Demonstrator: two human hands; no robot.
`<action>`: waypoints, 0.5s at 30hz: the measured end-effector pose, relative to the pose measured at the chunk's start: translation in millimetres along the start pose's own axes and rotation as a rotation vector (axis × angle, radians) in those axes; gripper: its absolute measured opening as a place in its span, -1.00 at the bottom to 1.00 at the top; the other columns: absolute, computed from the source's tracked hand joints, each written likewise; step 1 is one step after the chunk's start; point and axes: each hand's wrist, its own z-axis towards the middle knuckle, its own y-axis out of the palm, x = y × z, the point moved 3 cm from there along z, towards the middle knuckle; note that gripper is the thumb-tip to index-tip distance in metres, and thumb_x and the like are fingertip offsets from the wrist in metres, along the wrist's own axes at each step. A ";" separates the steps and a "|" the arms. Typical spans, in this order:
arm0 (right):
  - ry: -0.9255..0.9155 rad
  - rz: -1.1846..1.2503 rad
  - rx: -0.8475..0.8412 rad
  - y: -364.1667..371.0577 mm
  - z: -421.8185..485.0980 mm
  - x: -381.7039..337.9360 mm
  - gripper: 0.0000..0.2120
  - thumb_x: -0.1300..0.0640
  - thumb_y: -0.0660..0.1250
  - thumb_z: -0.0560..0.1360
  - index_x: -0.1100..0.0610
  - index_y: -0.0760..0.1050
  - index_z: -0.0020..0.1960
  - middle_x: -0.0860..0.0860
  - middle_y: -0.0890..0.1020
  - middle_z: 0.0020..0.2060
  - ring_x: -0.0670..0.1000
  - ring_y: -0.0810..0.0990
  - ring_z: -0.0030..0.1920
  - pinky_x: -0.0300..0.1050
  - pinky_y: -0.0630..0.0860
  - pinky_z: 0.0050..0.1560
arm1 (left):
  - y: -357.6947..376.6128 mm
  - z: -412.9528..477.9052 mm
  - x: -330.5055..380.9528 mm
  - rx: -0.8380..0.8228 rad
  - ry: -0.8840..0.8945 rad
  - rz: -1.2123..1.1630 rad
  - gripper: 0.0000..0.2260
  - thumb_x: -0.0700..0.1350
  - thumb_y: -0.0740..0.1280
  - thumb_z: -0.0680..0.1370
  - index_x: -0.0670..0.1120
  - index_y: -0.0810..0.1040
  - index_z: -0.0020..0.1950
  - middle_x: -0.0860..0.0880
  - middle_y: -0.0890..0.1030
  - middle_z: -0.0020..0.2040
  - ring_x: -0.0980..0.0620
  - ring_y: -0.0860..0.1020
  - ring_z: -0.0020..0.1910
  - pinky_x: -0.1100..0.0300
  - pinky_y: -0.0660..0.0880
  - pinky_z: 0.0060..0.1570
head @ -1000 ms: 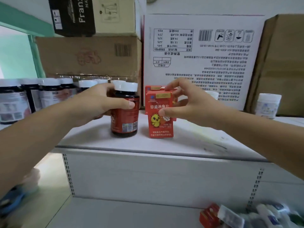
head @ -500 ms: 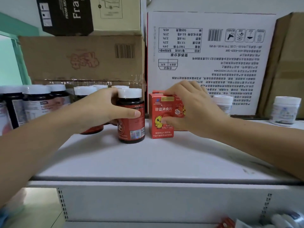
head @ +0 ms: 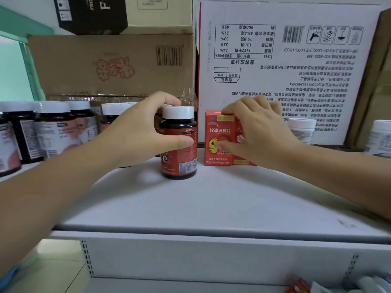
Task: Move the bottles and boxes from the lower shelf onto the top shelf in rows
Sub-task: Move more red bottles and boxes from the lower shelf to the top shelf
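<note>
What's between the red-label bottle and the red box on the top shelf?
Nothing: the head view shows only a narrow bare strip of top shelf between the red-label bottle and the red box.

At least five dark bottles (head: 53,132) with white caps stand on the top shelf (head: 211,197), counting the red-labelled bottle (head: 179,153); others may be hidden. Two white bottles (head: 302,129) stand at the right. Two red boxes (head: 219,132) stand together, and what looks like one more red box (head: 298,286) shows on the lower shelf (head: 169,286). Four big cartons (head: 296,70) sit behind.
</note>
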 end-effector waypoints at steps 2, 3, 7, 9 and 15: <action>0.006 -0.006 -0.007 1.5 -0.2 -0.7 -0.37 -0.26 0.41 0.35 0.02 0.41 0.30 -0.02 0.50 0.16 0.07 0.35 0.23 -0.05 0.11 0.16 | -1.2 -0.7 0.9 0.011 0.019 0.027 -0.46 0.10 0.54 0.29 0.20 0.45 0.21 0.21 0.57 0.07 0.19 0.56 0.04 0.21 0.49 0.03; 0.010 -0.008 -0.012 1.9 0.2 -0.9 -0.37 -0.26 0.40 0.35 0.02 0.41 0.31 -0.01 0.49 0.16 0.08 0.35 0.23 -0.05 0.11 0.16 | -1.9 -0.8 1.1 0.014 0.029 0.033 -0.47 0.10 0.54 0.29 0.19 0.45 0.21 0.22 0.57 0.07 0.20 0.56 0.05 0.22 0.49 0.04; 0.010 -0.005 -0.019 3.7 -0.7 -1.1 -0.39 -0.23 0.41 0.37 0.03 0.40 0.32 -0.01 0.48 0.19 0.10 0.37 0.25 -0.02 0.12 0.20 | -5.0 -0.4 -0.4 0.017 0.037 0.078 -0.46 0.11 0.55 0.30 0.17 0.45 0.22 0.22 0.56 0.09 0.19 0.55 0.08 0.23 0.47 0.04; -0.037 0.006 0.032 3.1 -4.3 -4.7 -0.45 -0.16 0.40 0.39 0.04 0.41 0.30 0.01 0.48 0.19 0.11 0.39 0.21 -0.01 0.16 0.17 | -7.8 1.0 0.2 0.007 0.034 0.111 -0.45 0.13 0.55 0.29 0.17 0.46 0.23 0.20 0.56 0.11 0.16 0.54 0.10 0.23 0.47 0.03; -0.356 0.179 -0.156 -6.4 -16.6 -36.7 -0.68 -0.11 0.30 0.45 -0.01 0.56 0.15 -0.07 0.57 0.08 0.03 0.50 0.11 0.05 0.42 0.14 | -27.2 11.3 10.1 -0.125 -0.010 0.384 -0.46 0.17 0.52 0.34 0.17 0.44 0.26 0.16 0.55 0.11 0.10 0.51 0.07 0.21 0.45 -0.07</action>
